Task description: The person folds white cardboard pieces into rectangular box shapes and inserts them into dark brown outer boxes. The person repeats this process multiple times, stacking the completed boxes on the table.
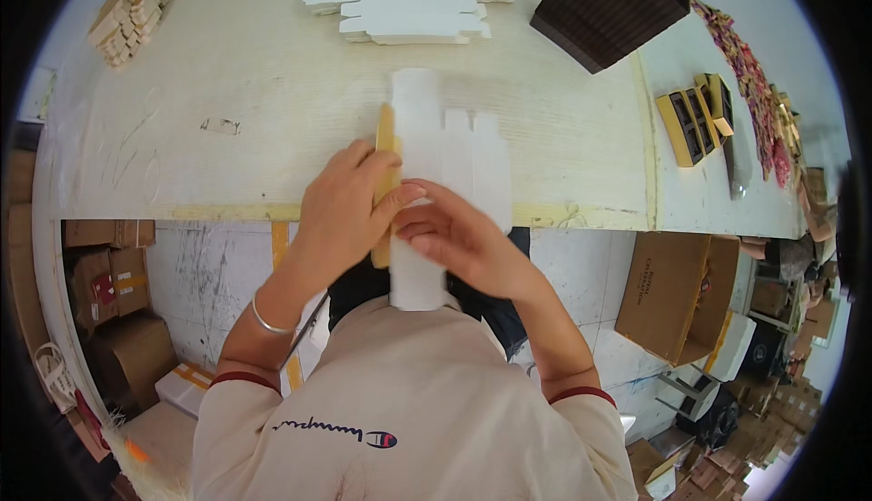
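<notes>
A flat cardboard box blank (481,174), white on the face toward me, lies across the table's front edge, its lower end reaching my shirt. Along its left side a narrow yellow strip (385,128) stands up, apparently a folded-up panel. My left hand (345,201) is closed around that strip, thumb on the white face and fingers over the outer side. My right hand (468,242) has its fingers curled at the same fold, its fingertips close to my left thumb. A stack of similar white blanks (404,1) lies farther back on the table.
A dark brown block-like stack (613,10) stands at the back right. Yellow boxes with dark compartments (688,124) sit on the right, near a row of colourful pieces (740,60). Folded pale pieces (134,15) are piled back left. An open carton (672,292) stands below the table at right.
</notes>
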Tool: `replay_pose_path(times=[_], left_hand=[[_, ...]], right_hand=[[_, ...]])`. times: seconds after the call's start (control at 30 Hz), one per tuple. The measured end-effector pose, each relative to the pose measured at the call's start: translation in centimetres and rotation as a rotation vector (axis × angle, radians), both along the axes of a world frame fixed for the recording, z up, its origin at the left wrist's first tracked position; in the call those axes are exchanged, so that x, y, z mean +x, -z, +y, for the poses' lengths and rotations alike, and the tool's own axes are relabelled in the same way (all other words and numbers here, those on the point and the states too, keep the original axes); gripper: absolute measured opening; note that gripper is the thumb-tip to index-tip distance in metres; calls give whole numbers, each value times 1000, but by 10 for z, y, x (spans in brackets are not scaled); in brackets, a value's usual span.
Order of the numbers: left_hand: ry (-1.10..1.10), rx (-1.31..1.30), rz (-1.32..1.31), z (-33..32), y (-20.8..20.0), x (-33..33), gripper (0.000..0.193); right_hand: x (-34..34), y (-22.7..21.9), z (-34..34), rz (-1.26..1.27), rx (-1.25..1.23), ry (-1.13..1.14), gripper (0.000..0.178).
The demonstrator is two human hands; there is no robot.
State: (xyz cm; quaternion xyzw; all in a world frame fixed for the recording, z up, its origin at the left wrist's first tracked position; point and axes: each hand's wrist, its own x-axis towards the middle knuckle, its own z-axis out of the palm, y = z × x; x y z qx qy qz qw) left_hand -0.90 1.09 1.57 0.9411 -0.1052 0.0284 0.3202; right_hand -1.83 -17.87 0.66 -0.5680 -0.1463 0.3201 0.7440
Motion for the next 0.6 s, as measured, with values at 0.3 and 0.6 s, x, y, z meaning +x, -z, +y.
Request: replay_pose_path(times=[0.3, 0.6], left_hand=[[344, -55, 15, -3, 1, 40, 12], [472, 8, -137, -16, 5, 57, 5]], right_hand=[[-20, 14, -65, -1362, -862, 83, 45], [17, 4, -22, -1213, -886, 265, 24]])
